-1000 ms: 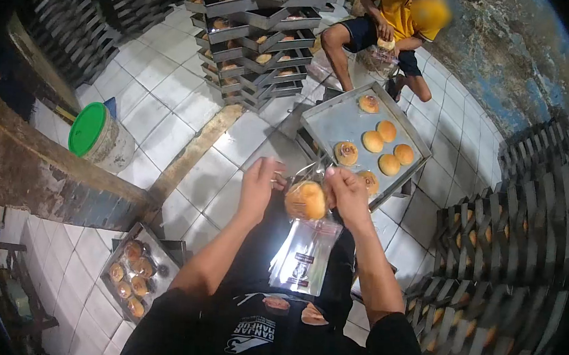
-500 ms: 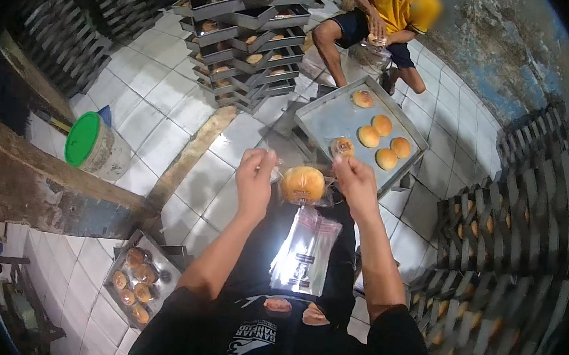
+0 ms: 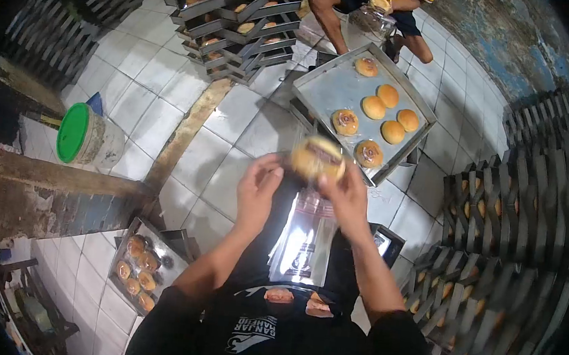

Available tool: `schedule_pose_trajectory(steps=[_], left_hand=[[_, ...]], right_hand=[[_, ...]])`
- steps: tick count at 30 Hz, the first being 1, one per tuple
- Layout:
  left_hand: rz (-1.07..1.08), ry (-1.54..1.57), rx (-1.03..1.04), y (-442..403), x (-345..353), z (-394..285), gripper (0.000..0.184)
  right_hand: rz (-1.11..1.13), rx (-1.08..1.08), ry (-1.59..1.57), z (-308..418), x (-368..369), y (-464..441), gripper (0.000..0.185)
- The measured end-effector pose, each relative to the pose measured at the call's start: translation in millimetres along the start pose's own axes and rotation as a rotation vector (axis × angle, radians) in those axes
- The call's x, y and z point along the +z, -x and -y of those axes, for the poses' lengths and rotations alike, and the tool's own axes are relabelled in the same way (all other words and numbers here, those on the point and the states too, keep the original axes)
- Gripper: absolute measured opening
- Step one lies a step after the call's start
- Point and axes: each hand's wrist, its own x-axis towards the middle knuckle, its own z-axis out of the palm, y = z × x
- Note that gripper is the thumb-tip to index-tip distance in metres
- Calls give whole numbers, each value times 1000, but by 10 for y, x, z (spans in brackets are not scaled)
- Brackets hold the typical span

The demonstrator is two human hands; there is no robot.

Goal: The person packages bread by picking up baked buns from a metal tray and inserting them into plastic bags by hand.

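A round golden bun, blurred by motion, is in my right hand, whose thumb and fingers grip its lower right side. A dark print shows on the bun; its clear wrapper is hard to make out through the blur. Just left of the bun is my left hand, its fingers loosely curled and the thumb apart from them, with nothing visible in it. Below both hands, a stack of clear plastic bags with dark labels lies on my lap.
Ahead right, a metal tray holds several buns, some wrapped. A smaller tray of wrapped buns stands at lower left. Stacked trays rise at the back, more racks at right. A green-lidded bucket stands left. Another person sits ahead, holding a bun.
The bun has moved up and turned, now in my right hand. My left hand has come away from the wrapper's edge. The view has shifted, and the other person appears higher in it.
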Motion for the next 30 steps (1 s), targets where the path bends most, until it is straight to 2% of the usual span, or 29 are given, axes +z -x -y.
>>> schedule_pose_trajectory(steps=[1,2,4,6,7,8,10,11,12,13,15,16,17,19,20,22,23,24,25,27,28,29,30], left_hand=[[57,-211,62,76,-81,117,25],[111,-422,130,227,-258,332,28],[221,-738,249,571,-379,396,38],[382,-938,274,896,-357,184,49],[424,-985,305,998,-332,106,44],[432,-1021,291,1024,-316,67,40],[431,-1057,332,1033,-325,50,33],[430,-1060,393,956,-335,46,30],[451,-1062,452,885,-335,25,28],[528,-1085,575,763,-286,-199,24],[745,-1157,600,556,-169,-569,22],[758,-1169,684,440,-116,-851,31],[760,-1182,771,400,-106,-1090,40],[325,-926,837,423,-135,-1322,50],[111,-776,863,413,-123,-1411,56],[210,-36,468,558,-204,-870,59],[306,173,237,654,-232,-663,58],[347,379,-6,756,-263,-455,56],[407,429,-276,905,-297,-345,53],[415,188,-286,950,-377,-21,50],[407,75,-409,1020,-413,-29,45],[407,-108,-275,1074,-437,-29,45],[407,-288,-134,1129,-447,-15,44]], right_hand=[[-28,-91,174,-157,-121,-292,56],[-85,-139,216,-43,-106,-561,62],[-166,-354,779,-394,-335,-1078,77],[-117,-201,771,-405,-459,-1125,80],[-92,-132,766,-408,-437,-1159,81],[-124,-239,675,-263,-340,-961,77],[253,-398,829,109,-286,-510,71],[504,-660,978,499,-206,-320,64],[612,-678,1010,690,-141,-114,58],[713,-679,1036,809,-83,118,52],[882,-457,1335,1025,3,279,38],[824,-267,1423,1119,24,286,29],[862,-82,1299,1349,6,228,25],[668,-179,791,1309,-359,280,24],[515,-63,613,1243,-429,365,25],[216,138,236,937,-527,697,27],[115,255,133,739,-487,846,34],[92,256,82,470,-373,1016,36],[71,273,20,214,-267,1163,38],[48,378,-212,-182,-194,1265,39],[33,431,-323,-291,-183,1341,41],[-6,392,-480,-195,-132,1349,38],[-1,319,-297,-361,-116,1351,37]])
